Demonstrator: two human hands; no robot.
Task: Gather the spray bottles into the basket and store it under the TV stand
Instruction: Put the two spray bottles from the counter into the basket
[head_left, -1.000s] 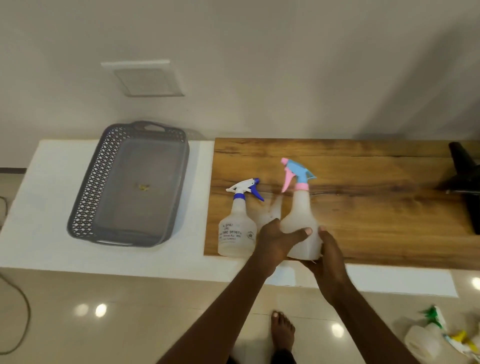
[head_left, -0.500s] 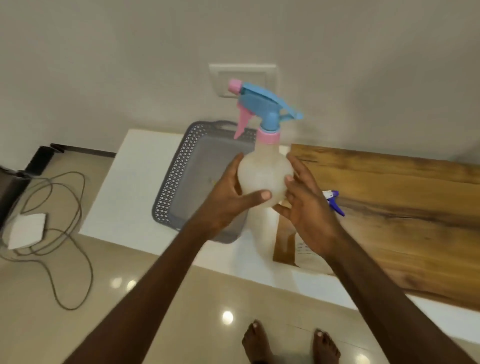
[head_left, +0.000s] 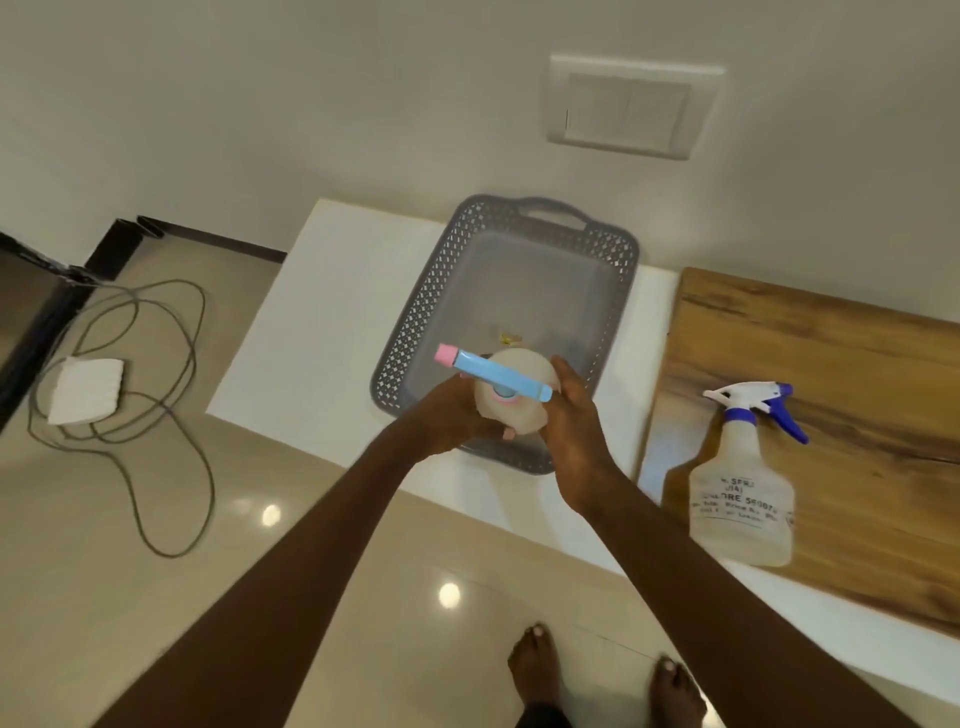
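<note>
A translucent spray bottle with a pink and light-blue head (head_left: 511, 387) hangs upright over the near end of the grey perforated basket (head_left: 410, 317); I see it from above. My left hand (head_left: 449, 418) cups its left side and my right hand (head_left: 574, 431) its right side. The basket stands on the white top of the TV stand (head_left: 311, 332), with a small yellowish scrap in it. A second translucent spray bottle with a white and dark-blue head (head_left: 743, 480) stands to the right on the wooden section (head_left: 857, 374), apart from both hands.
A wall plate (head_left: 631, 106) is on the wall behind the basket. On the tiled floor at left lie a looped grey cable (head_left: 156, 415) and a white adapter (head_left: 85, 389). My bare feet (head_left: 535, 670) stand close to the stand's front edge.
Both hands have carried the pink-and-blue bottle left from the wooden section and lowered it over the basket's near end. My view has swung left and tilted down.
</note>
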